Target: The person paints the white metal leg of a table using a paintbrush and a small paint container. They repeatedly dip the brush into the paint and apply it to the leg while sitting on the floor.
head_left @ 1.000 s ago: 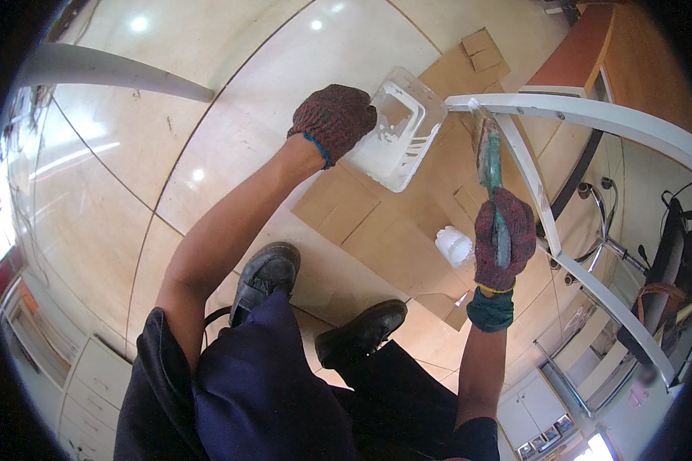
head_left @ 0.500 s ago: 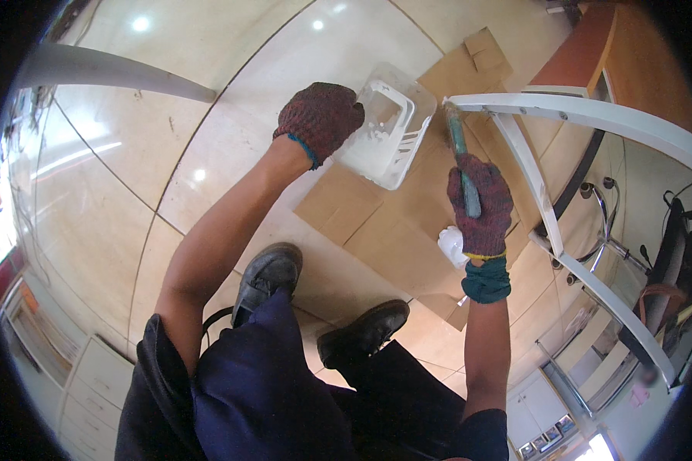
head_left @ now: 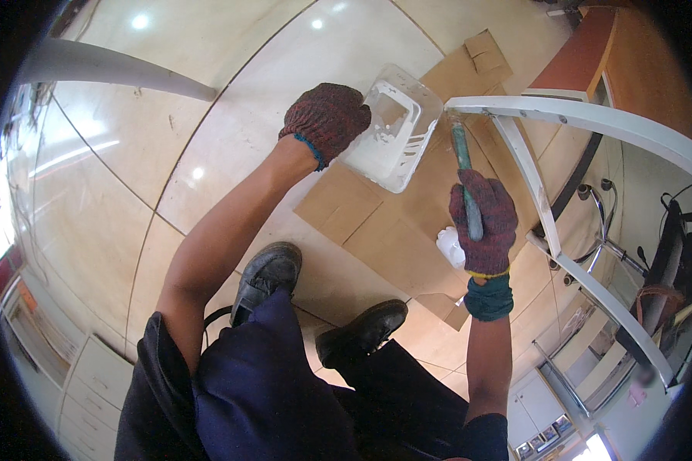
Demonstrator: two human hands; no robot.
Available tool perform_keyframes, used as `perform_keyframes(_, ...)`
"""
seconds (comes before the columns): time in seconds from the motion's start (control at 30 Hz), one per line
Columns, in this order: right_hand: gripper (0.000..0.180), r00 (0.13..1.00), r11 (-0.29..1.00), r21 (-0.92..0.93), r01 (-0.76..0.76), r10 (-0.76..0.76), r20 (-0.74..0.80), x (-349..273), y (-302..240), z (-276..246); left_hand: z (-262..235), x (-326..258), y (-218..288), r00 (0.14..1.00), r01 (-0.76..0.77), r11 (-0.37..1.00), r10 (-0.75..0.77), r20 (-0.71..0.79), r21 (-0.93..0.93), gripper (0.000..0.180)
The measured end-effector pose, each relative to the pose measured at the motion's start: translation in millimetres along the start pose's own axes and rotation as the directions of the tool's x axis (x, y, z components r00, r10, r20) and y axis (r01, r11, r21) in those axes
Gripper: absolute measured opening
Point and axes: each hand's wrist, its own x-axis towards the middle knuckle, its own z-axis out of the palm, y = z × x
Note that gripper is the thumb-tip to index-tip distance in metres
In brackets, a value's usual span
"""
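Note:
My left hand (head_left: 327, 123), in a dark red and black knit glove, is closed on the left rim of a translucent plastic paint tray (head_left: 401, 170). White paint coats the inside of the tray. My right hand (head_left: 490, 219), gloved the same way, is wrapped round the green handle of a paintbrush (head_left: 460, 144). The brush points away from me, its head just below the left end of a white metal frame (head_left: 577, 106). Whether the bristles touch the frame is hard to tell. Beside my right hand, a crumpled-looking white thing (head_left: 450, 247) is partly hidden.
Flattened cardboard (head_left: 396, 238) lies under the tray on the tiled floor (head_left: 231, 138). At the right are a wooden desk (head_left: 646, 61) and a chrome chair base (head_left: 603, 238). A grey curved leg (head_left: 123, 69) reaches in at upper left. My black shoes (head_left: 269, 273) stand near the cardboard.
My left hand and the tray have shifted slightly right. My right hand and the paintbrush have drawn a little toward me, the brush head staying close to the frame's end.

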Motion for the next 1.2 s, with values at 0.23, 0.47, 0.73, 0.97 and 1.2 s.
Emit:
perform_keyframes(0.23,0.028,0.999,0.999,-0.019,-0.044,0.045,0.009,13.1,12.6,5.8,6.0,1.6,-4.7,0.998,-0.059,0.998,0.06,-0.031,0.023,0.035)
perform_keyframes(0.47,0.032,1.0,1.0,0.0,-0.026,0.026,-0.008,3.4,0.0,-1.5,0.3,-1.7,-1.0,0.999,-0.032,0.999,0.033,-0.026,0.021,0.033)
perform_keyframes(0.73,0.03,0.998,0.993,-0.106,-0.048,0.051,0.031,14.8,-2.9,3.5,0.8,-3.1,-1.0,0.996,-0.081,0.996,0.082,-0.028,0.04,0.031)
perform_keyframes(0.97,0.035,0.998,0.999,-0.045,-0.021,0.018,-0.059,-3.7,-8.8,-8.6,7.6,-3.4,-1.9,0.995,-0.081,0.997,0.081,-0.055,0.009,0.036)
perform_keyframes(1.2,0.035,0.995,0.998,-0.052,-0.024,0.019,-0.101,-4.9,-1.7,-10.9,0.9,-4.9,5.5,0.996,-0.093,0.995,0.093,-0.011,0.029,0.033)
